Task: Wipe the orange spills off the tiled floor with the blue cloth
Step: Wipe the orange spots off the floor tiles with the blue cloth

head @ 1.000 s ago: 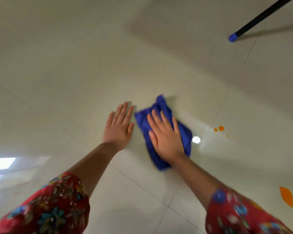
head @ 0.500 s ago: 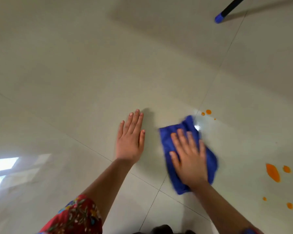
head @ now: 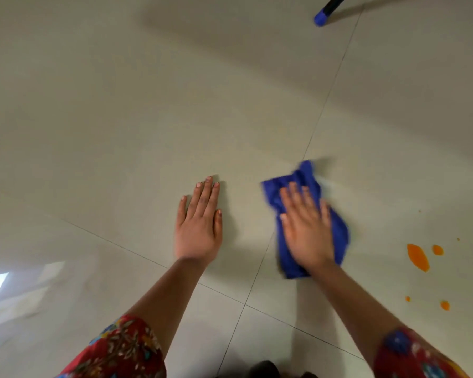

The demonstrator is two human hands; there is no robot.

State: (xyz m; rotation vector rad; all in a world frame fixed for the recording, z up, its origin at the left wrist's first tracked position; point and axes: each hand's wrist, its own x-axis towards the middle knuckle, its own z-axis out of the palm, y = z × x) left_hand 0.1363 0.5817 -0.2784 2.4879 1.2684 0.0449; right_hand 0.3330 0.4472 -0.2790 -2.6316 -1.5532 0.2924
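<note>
**Handling.** We judge the blue cloth (head: 339, 238) to be light, soft and limp. It lies crumpled in loose folds on the tiled floor (head: 120, 118) and has no stiffness of its own. It is not fragile. On glossy tile we expect it to slide easily, and it will bunch up if pushed from 1 edge only. We therefore take hold by pressing down with a flat palm over the middle of the cloth, fingers spread, so that the load is even. For lifting or refolding, we pinch a corner or gather the folds.

**State of the hands.** The right hand (head: 305, 230) lies flat on top of the cloth, fingers extended, pressing and not gripping. Both are blurred, which suggests a stroke is under way. The left hand (head: 198, 225) rests flat on bare tile with straight fingers, holding nothing and apparently bracing the body.

**Position.** The cloth is under the right hand, just right of a grout line and apart from the left hand. The orange spills (head: 417, 257), 1 large patch and several small drops, lie to the right of the cloth, untouched by it. We judge that the next stroke must travel rightward.
</note>
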